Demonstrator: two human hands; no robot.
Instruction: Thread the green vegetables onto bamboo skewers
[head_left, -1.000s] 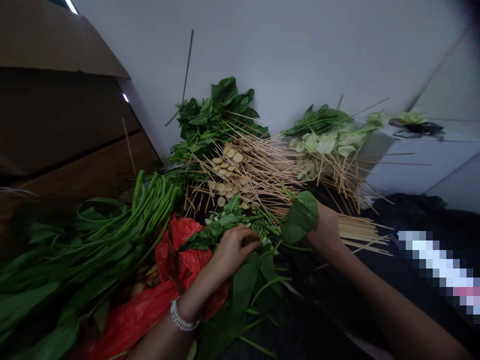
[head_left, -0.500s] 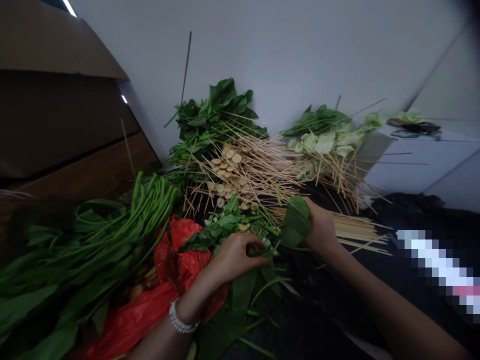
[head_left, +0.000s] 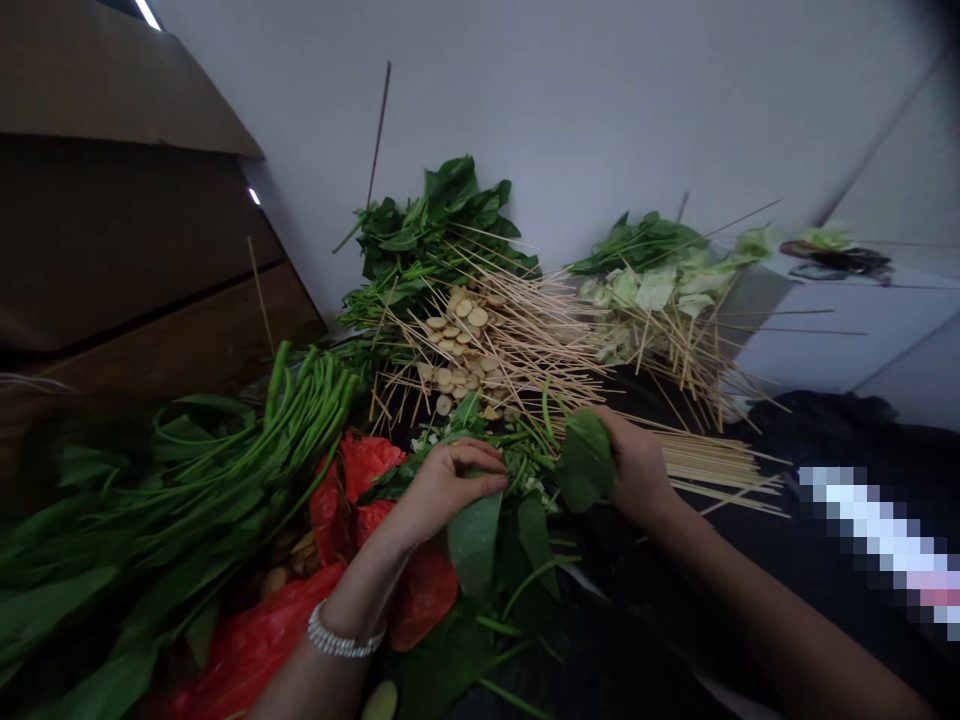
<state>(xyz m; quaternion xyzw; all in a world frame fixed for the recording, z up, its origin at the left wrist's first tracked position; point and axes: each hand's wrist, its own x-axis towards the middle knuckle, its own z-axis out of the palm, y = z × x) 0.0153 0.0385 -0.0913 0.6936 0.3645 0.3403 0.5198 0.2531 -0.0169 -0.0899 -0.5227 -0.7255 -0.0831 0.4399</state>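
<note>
My left hand, with a beaded bracelet at the wrist, is closed in a pinch on a broad green leaf that hangs below the fingertips. To its right, my right hand is closed around leafy greens. One leaf sticks out toward the left hand, and a skewer within that grip cannot be made out. Cut stems and leaves lie just beyond both hands. More loose leaves are spread beneath them.
A large bunch of long-stemmed greens lies at left beside a red plastic bag. Skewered pale round slices, skewered greens and skewered cabbage are piled behind. Bare skewers lie at right on black plastic.
My left hand has moved slightly up and to the left, its fingers now closer together, with the leaf hanging from them. The right hand has shifted only a little.
</note>
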